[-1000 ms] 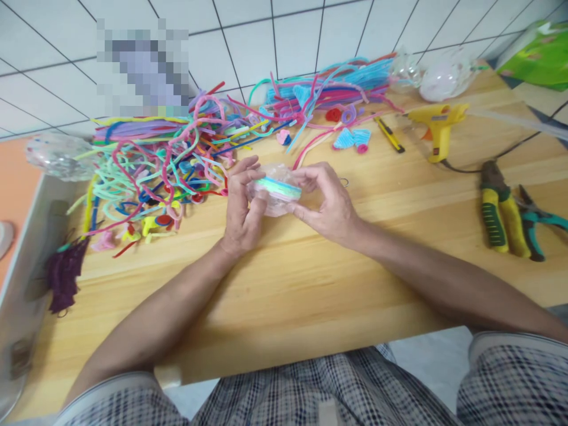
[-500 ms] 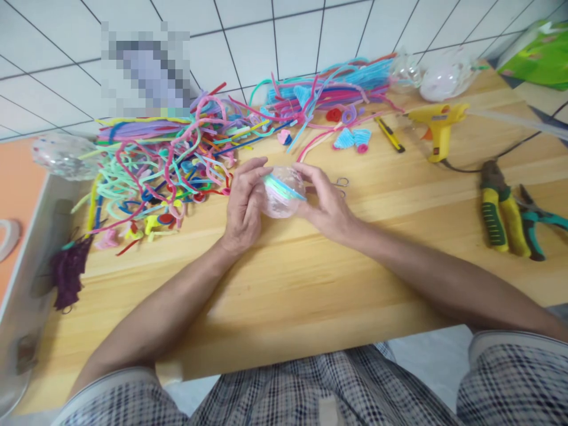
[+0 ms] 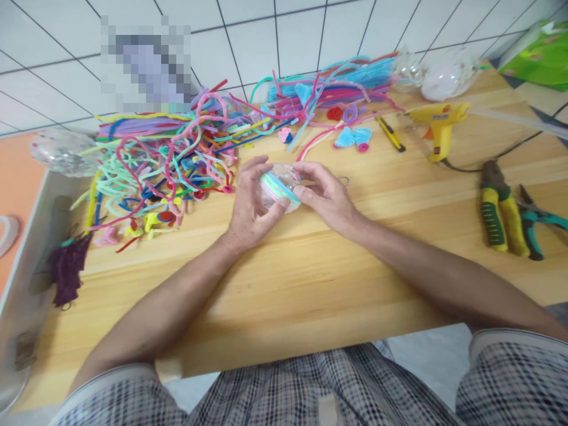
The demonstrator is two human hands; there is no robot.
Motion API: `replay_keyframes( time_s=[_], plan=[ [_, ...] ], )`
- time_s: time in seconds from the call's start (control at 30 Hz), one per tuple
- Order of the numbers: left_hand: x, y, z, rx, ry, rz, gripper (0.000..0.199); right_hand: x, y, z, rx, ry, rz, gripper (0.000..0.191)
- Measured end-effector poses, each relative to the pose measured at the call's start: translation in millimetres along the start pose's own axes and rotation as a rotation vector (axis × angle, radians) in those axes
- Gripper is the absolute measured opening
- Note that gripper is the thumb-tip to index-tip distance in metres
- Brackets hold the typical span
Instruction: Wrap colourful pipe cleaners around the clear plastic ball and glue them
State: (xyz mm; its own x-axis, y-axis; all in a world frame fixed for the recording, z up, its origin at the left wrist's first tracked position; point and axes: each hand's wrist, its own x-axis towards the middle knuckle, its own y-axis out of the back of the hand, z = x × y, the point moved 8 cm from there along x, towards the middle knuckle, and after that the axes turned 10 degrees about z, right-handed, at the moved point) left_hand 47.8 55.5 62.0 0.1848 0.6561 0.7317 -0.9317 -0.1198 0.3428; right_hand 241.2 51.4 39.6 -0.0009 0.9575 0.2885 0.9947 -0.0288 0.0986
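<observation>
Between my hands is a clear ball (image 3: 276, 187) banded with pastel blue, green and lilac strips; I cannot tell what the strips are made of. My left hand (image 3: 251, 204) wraps the ball's left side, its thumb lying across the lower front. From the other side my right hand (image 3: 326, 198) grips it, with the thumb pressed on the blue band and the fingers over the top. A metal ring, perhaps a scissors handle (image 3: 344, 180), shows just behind my right hand. Left of my left hand spreads a tangle of coloured pipe cleaners (image 3: 164, 160).
Toward the wall lie blue and pink pipe cleaners (image 3: 328, 89), a blue bow (image 3: 352, 138) and a yellow utility knife (image 3: 390, 134). A yellow glue gun (image 3: 439, 127), pliers (image 3: 499, 207) and clear balloon-like balls (image 3: 446, 80) are at the right. A purple tasselled piece (image 3: 68, 266) hangs at the left.
My left thumb has swung over onto the ball's lower front, and my right thumb has come up onto the blue band. The ball has turned slightly and shifted a little left.
</observation>
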Motion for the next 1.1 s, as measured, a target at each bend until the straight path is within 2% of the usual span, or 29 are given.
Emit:
replay_keyframes(
  time_s=[0.13, 0.43, 0.67, 0.87, 1.0, 1.1],
  plan=[
    [-4, 0.7, 0, 0.043, 0.023, 0.026, 0.075, -5, -1, -9, -0.054, 0.074, 0.029, 0.055],
    [-5, -2.3, -2, -0.004, 0.033, 0.031, 0.059, -11, -1, -16, -0.100, 0.107, 0.064, 0.052],
    [-6, -2.0, -2, -0.012, 0.049, 0.038, 0.062, -13, -1, -16, -0.120, 0.129, 0.066, 0.051],
    [-7, -1.7, -6, -0.050, 0.089, 0.034, 0.074, -16, -3, -16, -0.137, 0.151, 0.038, 0.056],
    [-10, -2.5, -12, -0.046, 0.101, 0.046, 0.081, -19, -7, -12, -0.141, 0.181, 0.016, 0.066],
    [-15, -3.4, -21, -0.062, 0.163, 0.078, 0.082, -19, -8, -9, -0.155, 0.189, 0.022, 0.067]
  ],
)
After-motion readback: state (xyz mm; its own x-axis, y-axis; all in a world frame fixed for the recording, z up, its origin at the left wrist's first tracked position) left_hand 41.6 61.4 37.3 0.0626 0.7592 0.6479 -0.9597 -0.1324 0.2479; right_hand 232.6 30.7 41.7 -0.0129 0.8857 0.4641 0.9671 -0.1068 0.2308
